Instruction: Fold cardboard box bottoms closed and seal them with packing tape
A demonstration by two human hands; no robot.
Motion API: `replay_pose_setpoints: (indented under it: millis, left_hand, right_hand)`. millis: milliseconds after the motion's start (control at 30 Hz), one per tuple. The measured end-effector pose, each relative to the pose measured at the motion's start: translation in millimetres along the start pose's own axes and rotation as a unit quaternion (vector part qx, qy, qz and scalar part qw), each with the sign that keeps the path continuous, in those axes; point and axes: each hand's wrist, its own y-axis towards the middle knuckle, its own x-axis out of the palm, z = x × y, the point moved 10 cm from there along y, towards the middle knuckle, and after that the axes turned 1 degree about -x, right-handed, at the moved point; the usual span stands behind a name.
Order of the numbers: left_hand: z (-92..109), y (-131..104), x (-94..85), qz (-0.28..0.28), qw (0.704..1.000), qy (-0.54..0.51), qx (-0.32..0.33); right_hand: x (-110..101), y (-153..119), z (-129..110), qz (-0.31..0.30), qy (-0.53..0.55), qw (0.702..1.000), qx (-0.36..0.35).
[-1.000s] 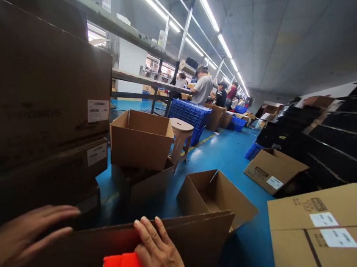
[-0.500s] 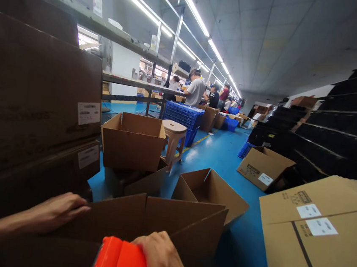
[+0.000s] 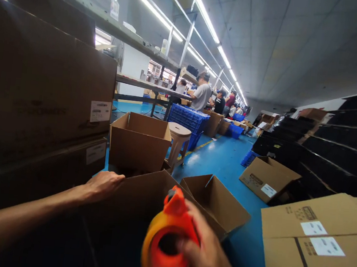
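Observation:
My right hand is closed round an orange tape dispenser with a roll of yellowish tape on it, low in the middle of the view. The thumb reaches into the roll's core. At the left, my left hand grips the upper edge of a large cardboard box right in front of me, fingers folded over the rim. The dispenser is held up before this box and covers part of it. Dark shadow hides the box's lower part.
Stacked cartons rise at the left. Open boxes stand ahead and right of centre, near a stool and blue crates. Flattened cartons lie at the right. Several people work along the bench.
My right hand has raised and turned the tape dispenser, so its tape roll now shows. The left hand has moved up and right along with the box's edge. The view has shifted slightly left.

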Motion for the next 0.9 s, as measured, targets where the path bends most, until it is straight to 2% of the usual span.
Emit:
replay_pose_setpoints:
  millis: [67, 100, 200, 267, 333, 367, 467, 533, 633, 800, 900]
  left_hand:
    - [4, 2, -2.7, 0.003, 1.0, -0.002, 0.011]
    - [5, 4, -5.4, 0.002, 1.0, -0.004, 0.016]
    - [10, 3, -22.8, 0.018, 0.999, -0.02, 0.041]
    - [11, -11, -46.4, 0.096, 0.993, -0.051, 0.045]
    - [17, -40, -59.8, 0.167, 0.979, -0.102, 0.052]
    - [25, -57, -55.8, 0.169, 0.975, -0.127, 0.069]
    - [60, -107, -11.5, 0.085, 0.971, -0.166, 0.148]
    - [64, -127, 8.8, 0.099, 0.968, -0.196, 0.123]
    - [65, -128, 20.1, 0.129, 0.95, -0.263, 0.105]
    - [92, -100, 18.4, 0.097, 0.934, -0.288, 0.185]
    - [105, -91, 27.3, 0.101, 0.93, -0.302, 0.181]
  right_hand:
    - [-30, 28, 50, 0.03, -0.084, 0.991, 0.102]
    - [-37, 37, 73, 0.018, -0.117, 0.982, 0.144]
    - [-30, 44, 119, -0.046, -0.177, 0.964, 0.193]
    - [-22, 39, 128, -0.047, -0.214, 0.958, 0.185]
    - [-20, 33, 128, -0.019, -0.25, 0.949, 0.192]
    - [-20, 30, 128, -0.008, -0.259, 0.943, 0.207]
    - [-24, 27, 125, 0.012, -0.287, 0.922, 0.26]
    - [-24, 29, 118, 0.011, -0.311, 0.913, 0.265]
    - [-8, 27, 104, -0.027, -0.298, 0.922, 0.247]
    - [39, 13, 71, -0.105, -0.277, 0.938, 0.182]
    - [71, 4, 68, -0.175, -0.231, 0.94, 0.182]
